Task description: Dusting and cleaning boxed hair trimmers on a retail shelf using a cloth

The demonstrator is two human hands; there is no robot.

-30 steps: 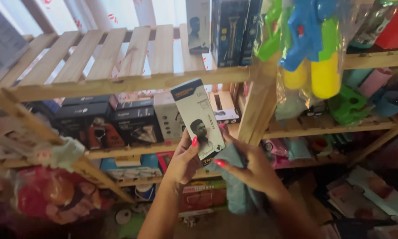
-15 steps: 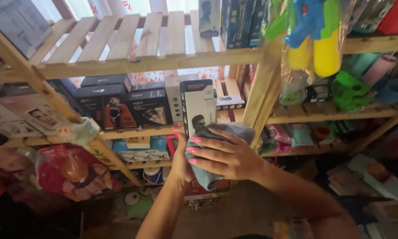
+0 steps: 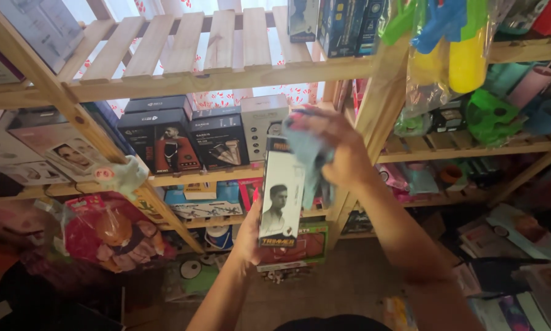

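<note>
Left hand (image 3: 251, 236) grips tall box (image 3: 281, 193) at base, fingers closed; right hand (image 3: 340, 153) fingers bunch blue cloth (image 3: 306, 156) against top. Judgement: steady base, wipe downward.

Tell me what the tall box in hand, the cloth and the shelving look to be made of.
Tall box: printed cardboard, likely glossy, given its crisp edges and photo print. Cloth under the right hand: soft pale blue fabric, going by its limp folds; the weave is too blurred to tell. Shelving: bare light wood slats with visible grain, seemingly unpainted. The left hand grips the box's lower end.

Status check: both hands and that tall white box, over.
Left hand grips tall white cardboard box from below. Right hand presses pale blue cloth on its top. Nothing between.
</note>
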